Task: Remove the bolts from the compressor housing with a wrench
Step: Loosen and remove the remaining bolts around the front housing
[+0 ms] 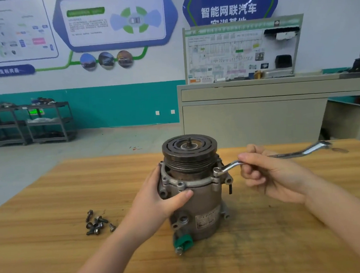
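— While the compressor housing (197,201) stands upright near the middle of the wooden table (50,188), pulley end up, what is the left hand (158,199) doing?

— From the head camera, it wraps the housing's left side, thumb pressed across the front just under the flange.

— And the right hand (269,177)?

— Its fingers curl round the shank of the wrench (282,155), pinching it near the middle. The ring end sits on a bolt (216,172) at the flange's right edge; the far end looks blurred.

— Any bolts already out?

— Yes, a small pile of loose bolts (96,223) lies on the table, left of the housing and well apart from it.

— Behind?

— A grey cabinet (258,118) with a diagram board (233,53), and dark shelving (31,123) against the teal wall.
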The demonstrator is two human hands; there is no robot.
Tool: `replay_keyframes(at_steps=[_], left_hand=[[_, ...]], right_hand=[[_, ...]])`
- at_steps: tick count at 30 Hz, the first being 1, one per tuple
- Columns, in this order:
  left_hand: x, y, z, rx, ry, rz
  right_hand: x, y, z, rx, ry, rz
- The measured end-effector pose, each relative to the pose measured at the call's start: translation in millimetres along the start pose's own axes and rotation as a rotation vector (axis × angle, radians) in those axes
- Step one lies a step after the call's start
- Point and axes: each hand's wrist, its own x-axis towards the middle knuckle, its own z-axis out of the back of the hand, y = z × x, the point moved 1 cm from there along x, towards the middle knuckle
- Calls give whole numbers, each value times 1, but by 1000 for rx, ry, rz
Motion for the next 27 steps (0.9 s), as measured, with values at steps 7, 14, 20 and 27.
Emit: replay_keyframes(at_steps=[7, 14, 20, 27], left_hand=[[0, -13, 6, 110, 52, 75], [-46, -26, -40, 88, -450, 62], [-20, -43, -86, 327, -653, 179], [-7, -42, -93, 352, -769, 229]], right_hand=[[20, 14, -7, 56, 47, -275], [-36, 14, -22, -138, -164, 373], [-39, -10, -38, -305, -347, 632], [-24, -28, -37, -557, -433, 706]])
